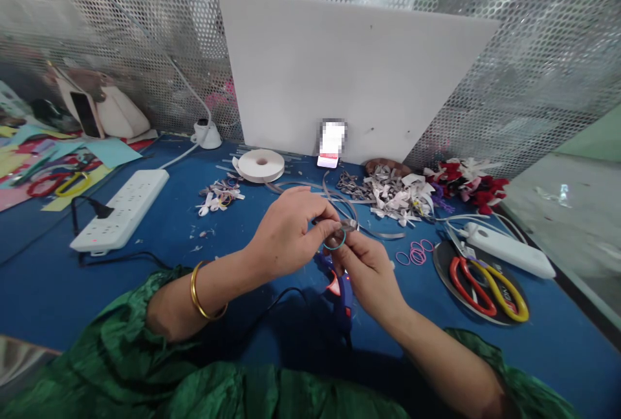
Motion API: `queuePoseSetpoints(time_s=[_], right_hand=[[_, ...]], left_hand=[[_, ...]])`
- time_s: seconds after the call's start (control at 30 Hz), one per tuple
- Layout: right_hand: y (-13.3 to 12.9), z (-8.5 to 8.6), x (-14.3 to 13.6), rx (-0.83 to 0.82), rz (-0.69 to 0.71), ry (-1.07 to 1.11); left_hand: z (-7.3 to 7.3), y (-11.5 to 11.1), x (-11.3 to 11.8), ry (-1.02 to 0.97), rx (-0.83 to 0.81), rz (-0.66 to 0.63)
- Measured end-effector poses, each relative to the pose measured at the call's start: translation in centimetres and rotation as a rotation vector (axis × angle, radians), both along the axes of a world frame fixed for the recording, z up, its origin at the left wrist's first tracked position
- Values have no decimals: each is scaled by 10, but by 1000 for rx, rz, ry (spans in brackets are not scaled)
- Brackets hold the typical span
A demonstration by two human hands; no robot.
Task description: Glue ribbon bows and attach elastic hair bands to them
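Observation:
Both hands meet over the middle of the blue table. My left hand (294, 231), with a gold bangle at its wrist, pinches a short piece of grey ribbon (349, 225). A teal elastic hair tie (334, 247) loops between the fingertips, against the ribbon. My right hand (371, 270) is closed at the fingertips on the same ribbon; its exact grip is partly hidden. Just below the hands lies a blue glue gun (344, 306) with an orange trigger, partly covered by my right hand.
Behind are a white ribbon roll (261, 165), a lit phone (330, 144) and piled bows (395, 193). At right are pink hair ties (418, 253), pliers (502, 290) on a dark round plate, and a white power strip (509, 249). Another power strip (121, 212) lies left.

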State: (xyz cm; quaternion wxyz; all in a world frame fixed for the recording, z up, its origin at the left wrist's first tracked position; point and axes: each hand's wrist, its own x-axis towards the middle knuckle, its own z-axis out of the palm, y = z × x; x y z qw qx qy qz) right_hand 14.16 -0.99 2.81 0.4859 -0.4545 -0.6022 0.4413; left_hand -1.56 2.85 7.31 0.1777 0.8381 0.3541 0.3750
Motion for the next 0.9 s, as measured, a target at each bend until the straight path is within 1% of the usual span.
queuePoseSetpoints(time_s=[0.1,0.17,0.23,0.33,0.53,0.67,0.9], right_hand=[[1,1,-1,-11,-1,9],[1,2,-1,-27,-1,22],[1,3,-1,-51,6,40],[1,5,-2,-87,18,63],[0,6,-2,-105,18,90],[0,7,-2,-111,21,98],[0,4,-4,-143,24,88]], left_hand=[[-2,0,0,1,9,22],[-3,1,-1,-10,-34,32],[-3,3,-2,-20,-95,17],[-1,5,-4,-21,-149,-10],[5,2,-2,-32,-196,16],[4,1,-1,-40,-184,25],[0,0,0,-36,-92,27]])
